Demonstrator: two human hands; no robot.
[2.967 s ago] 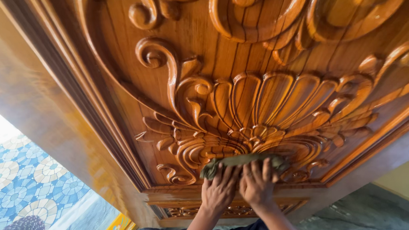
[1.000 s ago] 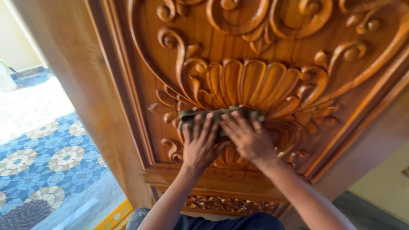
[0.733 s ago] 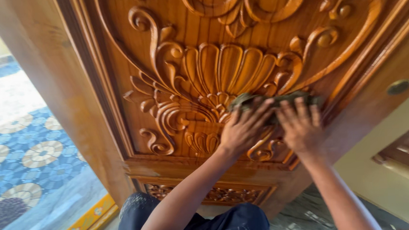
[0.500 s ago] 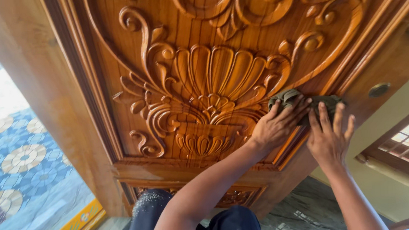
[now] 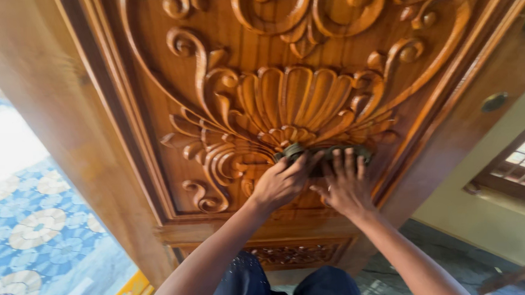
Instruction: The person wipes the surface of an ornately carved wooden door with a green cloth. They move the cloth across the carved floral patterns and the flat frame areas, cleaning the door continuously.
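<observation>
From the head camera I see my left hand and my right hand side by side, both flat on a dark green cloth. My fingers are spread out and lie straight on the cloth; they press it and do not curl around it. The cloth sits on the carved wooden door, just under the big shell shape in the middle. My dark blue trousers show at the bottom. On the left lies a blue patterned floor. On the right I see a window.
</observation>
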